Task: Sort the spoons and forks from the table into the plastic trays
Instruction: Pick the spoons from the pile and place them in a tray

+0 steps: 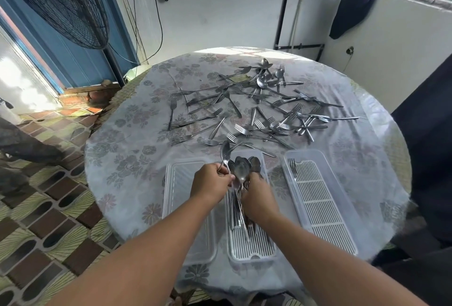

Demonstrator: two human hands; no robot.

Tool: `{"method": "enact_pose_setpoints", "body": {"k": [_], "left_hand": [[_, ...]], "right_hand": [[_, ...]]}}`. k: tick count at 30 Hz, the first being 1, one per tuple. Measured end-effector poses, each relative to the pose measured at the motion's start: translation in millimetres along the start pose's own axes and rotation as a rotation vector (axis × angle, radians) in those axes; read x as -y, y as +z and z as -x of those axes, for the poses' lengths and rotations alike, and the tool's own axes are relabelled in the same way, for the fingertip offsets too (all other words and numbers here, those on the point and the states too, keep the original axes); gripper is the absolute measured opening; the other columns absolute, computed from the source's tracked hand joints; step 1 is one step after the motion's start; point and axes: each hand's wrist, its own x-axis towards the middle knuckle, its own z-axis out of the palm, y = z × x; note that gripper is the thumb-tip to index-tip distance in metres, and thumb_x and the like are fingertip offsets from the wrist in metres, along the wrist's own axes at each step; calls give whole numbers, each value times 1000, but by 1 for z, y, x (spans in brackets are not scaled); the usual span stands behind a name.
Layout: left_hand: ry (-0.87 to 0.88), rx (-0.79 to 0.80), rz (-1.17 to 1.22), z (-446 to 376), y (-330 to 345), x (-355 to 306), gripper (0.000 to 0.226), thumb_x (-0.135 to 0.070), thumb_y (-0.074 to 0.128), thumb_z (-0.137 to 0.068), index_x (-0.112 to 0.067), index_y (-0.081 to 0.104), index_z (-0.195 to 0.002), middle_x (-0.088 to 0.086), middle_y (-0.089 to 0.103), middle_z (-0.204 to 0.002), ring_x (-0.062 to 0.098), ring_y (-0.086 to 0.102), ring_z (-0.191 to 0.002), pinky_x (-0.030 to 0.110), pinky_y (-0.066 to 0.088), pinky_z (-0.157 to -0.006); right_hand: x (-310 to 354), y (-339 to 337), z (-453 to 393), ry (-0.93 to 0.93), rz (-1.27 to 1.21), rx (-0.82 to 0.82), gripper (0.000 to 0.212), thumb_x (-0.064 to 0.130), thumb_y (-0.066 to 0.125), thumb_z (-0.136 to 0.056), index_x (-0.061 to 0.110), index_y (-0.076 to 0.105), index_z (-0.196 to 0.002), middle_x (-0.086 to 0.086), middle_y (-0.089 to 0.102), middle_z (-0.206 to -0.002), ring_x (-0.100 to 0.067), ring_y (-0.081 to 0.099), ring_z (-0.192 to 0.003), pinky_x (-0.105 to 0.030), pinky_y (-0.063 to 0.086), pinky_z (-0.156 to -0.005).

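Fingers of the right hand [254, 190] are curled round a bundle of spoons [242, 171], bowls fanned upward and handles hanging down over the middle tray [252, 254]. Fingers of the left hand [211, 179] are pinched on the spoons at the left of that fan, where one thin spoon [225, 150] stands apart from the rest. Both hands are held above the far half of the middle tray.

The step in hand is judged to be the laying of the spoons into the middle tray. It is best done if the handles are squared together first, the bundle is lowered lengthwise along the slotted insert, and the grip is loosened only once the handles are resting on it, so that nothing is tipped over the low rim.

Just left of the middle tray a left tray [171, 207] is seen with nothing visible in it; just right of it a right tray [325, 210] is seen with what looks like a fork at its far end. The near ends of all three are close to the near edge of the table [110, 158], so nothing should be pushed toward the body.

Beyond the middle tray, a scattered heap of forks [269, 119] is spread across the table, with a few more spoons [265, 78] at its far side. Open cloth is left to either side of the trays for moving the arms.
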Motion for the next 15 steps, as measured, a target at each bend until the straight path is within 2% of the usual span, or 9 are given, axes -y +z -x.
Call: {"method": "enact_pose_setpoints", "body": {"k": [2,5,8,10,13,15], "left_hand": [[9,3,-16,2,3,-4,11,-29,80,-87,-21,72,-87,-6,74,-78,10,70,-77,28,57,-75],[4,7,-15,3,7,-6,13,-30,82,-84,-22,72,-86,-5,74,-80,13,71,-81,31,58,-78],[-6,11,-9,4,9,-11,12,-29,81,-86,-22,71,-86,-6,74,-81,13,71,-82,33,59,-80],[-9,40,31,5,10,-14,10,-25,77,-89,-23,71,-82,-7,75,-79,12,72,-80,35,61,-82],[-15,124,76,6,15,-16,11,-21,73,-89,-15,72,-81,1,77,-79,19,75,-82,44,61,-84],[-19,130,93,8,18,-19,14,-27,71,-89,-14,69,-88,5,76,-85,24,74,-86,46,60,-85]], "right_hand": [[4,-3,0,-22,-76,-33,27,8,58,-99,13,50,-124,-6,61,-111,-24,60,-97,-37,51,-79],[9,-11,-4,-2,-242,-88,24,20,55,-103,15,53,-126,-4,64,-109,-21,60,-96,-34,45,-76],[10,-15,-9,10,-388,-94,20,27,53,-105,14,63,-116,-1,70,-100,-17,64,-85,-35,49,-71],[12,-17,-12,51,-591,-33,24,35,55,-104,16,70,-102,-2,73,-87,-16,65,-75,-37,52,-70],[18,-20,-15,135,-899,127,23,26,60,-103,11,76,-96,-10,77,-83,-22,71,-75,-45,60,-80],[17,-19,-20,137,-921,119,20,20,61,-102,11,76,-91,-13,77,-84,-28,73,-78,-48,60,-83]]}}
